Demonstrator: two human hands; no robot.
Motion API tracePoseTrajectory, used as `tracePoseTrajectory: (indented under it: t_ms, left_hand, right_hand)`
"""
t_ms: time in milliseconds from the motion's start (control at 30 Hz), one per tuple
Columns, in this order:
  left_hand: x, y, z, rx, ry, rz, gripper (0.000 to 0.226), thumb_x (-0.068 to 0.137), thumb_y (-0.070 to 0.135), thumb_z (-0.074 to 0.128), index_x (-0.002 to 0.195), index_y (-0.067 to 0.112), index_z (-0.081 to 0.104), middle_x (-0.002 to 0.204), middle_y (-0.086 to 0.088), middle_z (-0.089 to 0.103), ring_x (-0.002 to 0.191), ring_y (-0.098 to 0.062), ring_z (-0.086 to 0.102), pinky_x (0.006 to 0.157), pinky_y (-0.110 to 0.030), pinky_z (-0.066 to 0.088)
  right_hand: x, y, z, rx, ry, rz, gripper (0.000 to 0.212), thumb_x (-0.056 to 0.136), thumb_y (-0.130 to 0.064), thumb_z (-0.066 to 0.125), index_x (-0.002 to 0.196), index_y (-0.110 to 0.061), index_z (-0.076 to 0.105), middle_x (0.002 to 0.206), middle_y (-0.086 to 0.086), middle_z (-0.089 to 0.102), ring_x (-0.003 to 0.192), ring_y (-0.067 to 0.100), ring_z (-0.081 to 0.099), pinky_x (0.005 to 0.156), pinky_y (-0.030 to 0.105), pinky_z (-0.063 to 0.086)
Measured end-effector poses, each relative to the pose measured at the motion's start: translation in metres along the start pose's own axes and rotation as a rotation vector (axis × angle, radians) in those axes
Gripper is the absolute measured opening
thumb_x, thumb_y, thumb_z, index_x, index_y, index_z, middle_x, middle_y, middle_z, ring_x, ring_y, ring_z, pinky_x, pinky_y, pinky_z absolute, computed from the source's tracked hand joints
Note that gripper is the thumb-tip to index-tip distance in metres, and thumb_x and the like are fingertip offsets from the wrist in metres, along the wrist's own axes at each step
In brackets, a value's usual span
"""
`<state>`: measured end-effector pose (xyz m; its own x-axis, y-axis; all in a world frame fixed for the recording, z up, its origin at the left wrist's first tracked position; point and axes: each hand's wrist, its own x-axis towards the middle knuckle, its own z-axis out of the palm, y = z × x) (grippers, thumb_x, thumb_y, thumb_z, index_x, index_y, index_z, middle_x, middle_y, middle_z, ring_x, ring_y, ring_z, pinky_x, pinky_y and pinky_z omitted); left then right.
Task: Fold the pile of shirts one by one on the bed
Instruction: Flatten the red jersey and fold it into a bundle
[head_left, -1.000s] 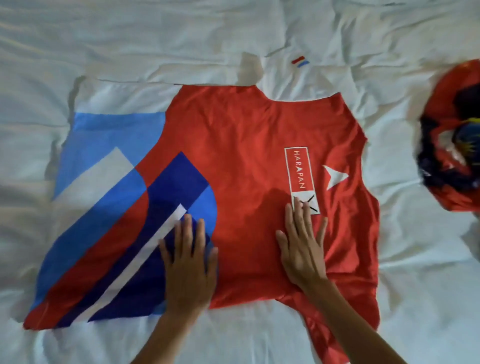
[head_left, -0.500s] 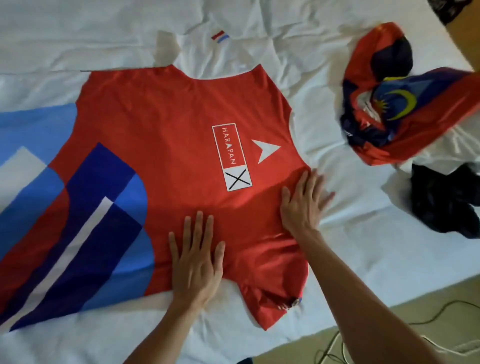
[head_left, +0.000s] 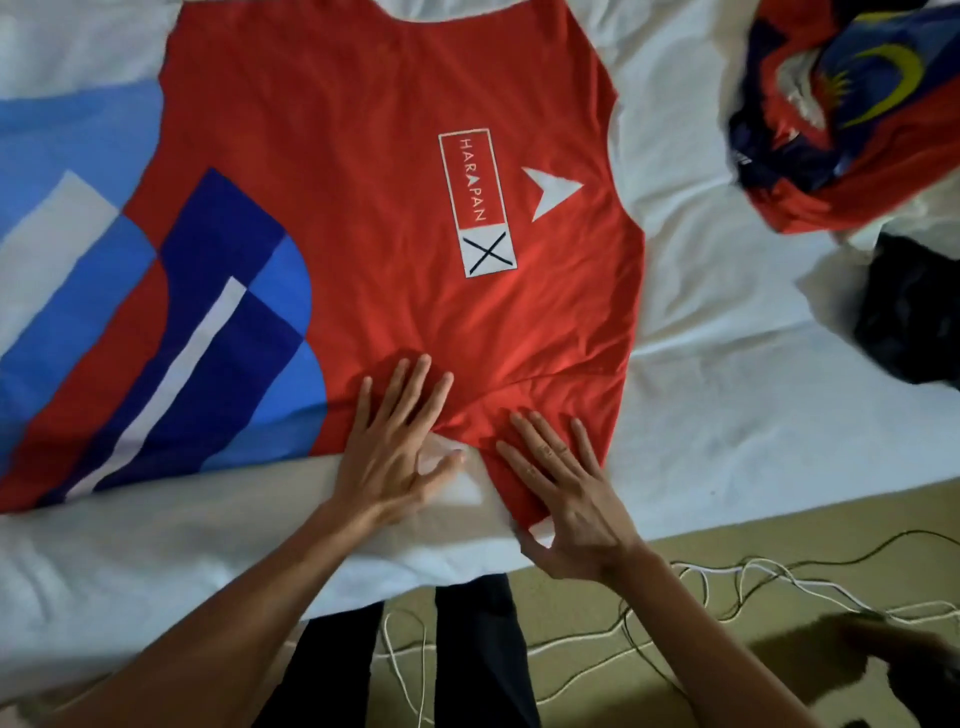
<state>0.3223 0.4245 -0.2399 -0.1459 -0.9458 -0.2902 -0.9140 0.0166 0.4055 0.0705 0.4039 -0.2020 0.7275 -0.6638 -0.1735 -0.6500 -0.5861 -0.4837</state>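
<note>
A red shirt (head_left: 374, 171) with blue and white shapes and a "HARAPAN" label lies spread flat on the white bed (head_left: 727, 415). My left hand (head_left: 395, 447) lies flat with spread fingers on the shirt's near edge, beside the sleeve. My right hand (head_left: 566, 478) presses flat on the near sleeve, which lies tucked in toward the body of the shirt. At the upper right, a crumpled pile of shirts (head_left: 841, 114) in red, navy and yellow waits on the bed.
A dark garment (head_left: 909, 317) lies at the bed's right edge. Past the bed's near edge is tan floor (head_left: 779, 649) with white and black cables (head_left: 753, 577). My dark trouser legs (head_left: 478, 649) stand against the bed.
The view shifted further right and down. My right hand moved from the shirt's right side down onto the near sleeve; my left hand slid right to the sleeve's base.
</note>
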Motion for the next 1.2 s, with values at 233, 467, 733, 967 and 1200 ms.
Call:
tracePoseTrajectory:
  t_ms: [233,467,733,967,1200]
  left_hand:
    - [-0.018,-0.017,0.002,-0.116,0.333,0.015,0.054,0.083,0.018,0.049,0.135,0.007,0.061,0.151,-0.010,0.046,0.141,-0.028,0.042,0.112,-0.051,0.038]
    - [0.010,-0.022,-0.040,-0.215,0.425,-0.110,0.027,0.079,0.026,0.053,0.087,0.015,0.077,0.081,0.000,0.073,0.075,-0.020,0.067,0.063,-0.033,0.056]
    - [0.084,-0.058,-0.081,-0.362,0.192,-0.340,0.022,0.077,0.040,0.056,0.087,0.028,0.071,0.073,0.014,0.068,0.076,-0.014,0.069,0.068,-0.033,0.054]
    - [0.101,-0.046,-0.092,-0.324,0.028,-0.376,0.046,0.071,0.040,0.079,0.115,0.029,0.068,0.099,0.011,0.068,0.102,-0.015,0.063,0.088,-0.037,0.051]
    - [0.109,-0.047,-0.083,-0.388,0.181,-0.346,0.040,0.075,0.017,0.076,0.114,0.025,0.071,0.107,0.004,0.074,0.100,-0.022,0.068,0.089,-0.040,0.054]
  right_hand:
    - [-0.009,0.022,0.010,0.143,0.307,0.085,0.049,0.070,0.000,0.067,0.119,-0.007,0.071,0.131,0.010,0.062,0.123,0.027,0.057,0.098,0.045,0.050]
    - [0.068,0.041,-0.076,0.376,0.399,0.309,0.034,0.064,0.000,0.061,0.091,-0.011,0.078,0.087,-0.012,0.071,0.080,-0.015,0.062,0.073,0.006,0.047]
    - [0.224,0.085,-0.115,0.243,0.273,0.480,0.016,0.084,-0.008,0.061,0.093,0.000,0.070,0.086,0.019,0.070,0.084,0.034,0.064,0.069,0.031,0.036]
    - [0.212,0.093,-0.081,0.173,0.061,0.651,0.045,0.076,-0.021,0.064,0.121,-0.017,0.059,0.111,0.010,0.067,0.103,0.033,0.061,0.084,0.042,0.051]
    - [0.195,0.097,-0.076,0.162,0.331,0.773,0.051,0.076,0.000,0.056,0.126,-0.008,0.061,0.117,0.016,0.067,0.109,0.039,0.058,0.092,0.045,0.046]
